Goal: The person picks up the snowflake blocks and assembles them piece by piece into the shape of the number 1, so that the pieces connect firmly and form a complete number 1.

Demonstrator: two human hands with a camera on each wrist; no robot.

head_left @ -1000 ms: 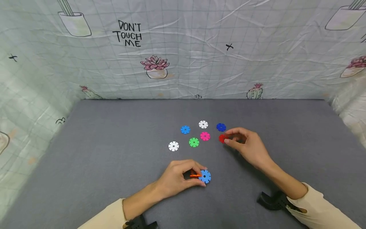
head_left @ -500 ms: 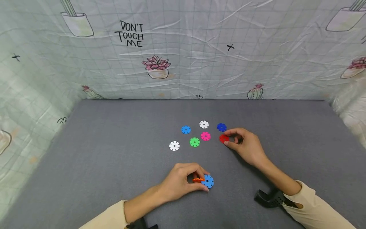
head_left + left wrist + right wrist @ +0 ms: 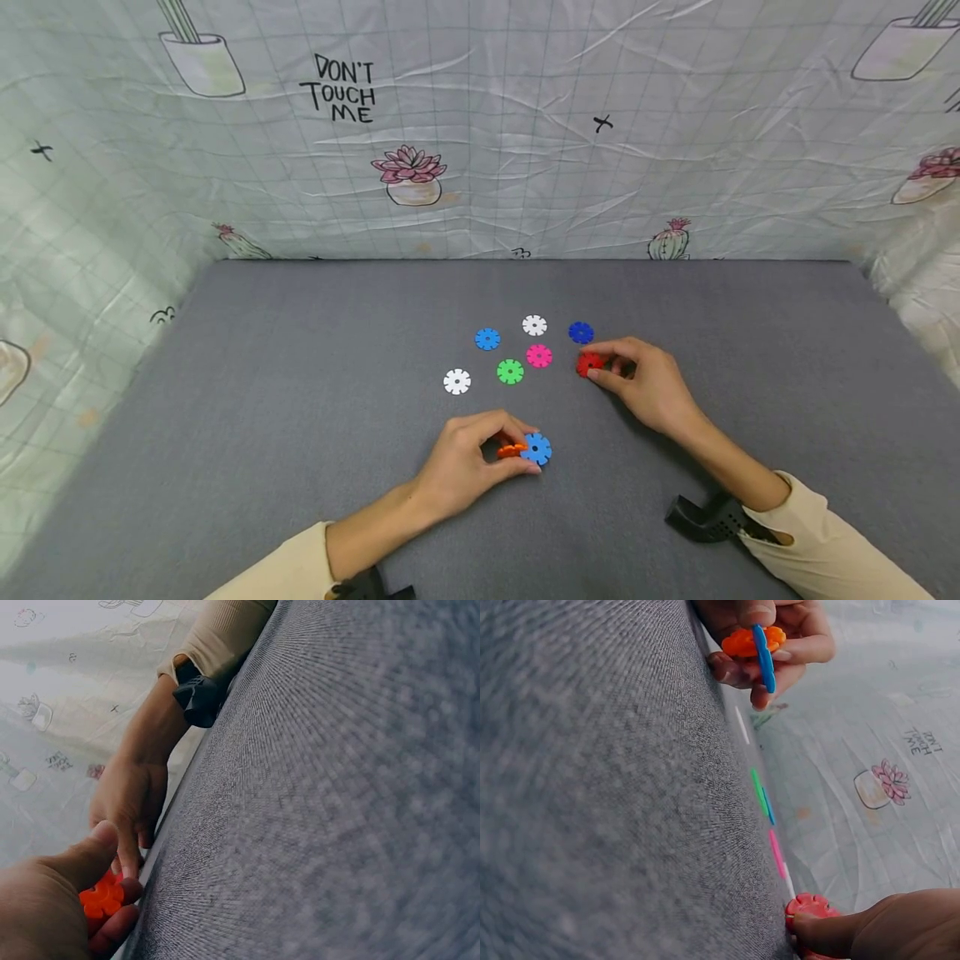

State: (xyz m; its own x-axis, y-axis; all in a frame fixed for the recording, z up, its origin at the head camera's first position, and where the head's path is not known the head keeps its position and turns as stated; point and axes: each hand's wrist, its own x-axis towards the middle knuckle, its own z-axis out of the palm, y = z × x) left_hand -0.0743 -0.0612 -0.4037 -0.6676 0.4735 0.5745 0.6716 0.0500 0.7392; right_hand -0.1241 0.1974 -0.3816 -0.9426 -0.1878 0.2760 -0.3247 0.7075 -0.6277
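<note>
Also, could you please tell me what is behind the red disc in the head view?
Beyond the red disc, the dark blue disc lies on the grey table; what the red disc covers is hidden.

Hands (image 3: 900,924) holding red disc (image 3: 814,905), blue disc (image 3: 766,666), orange disc (image 3: 739,643)

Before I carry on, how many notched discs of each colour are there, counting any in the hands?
White discs: 2
Light blue discs: 2, one in the left hand
Dark blue disc: 1
Green disc: 1
Pink disc: 1
Orange disc: 1, in the left hand
Red disc: 1, in the right hand
Total: 9
</note>
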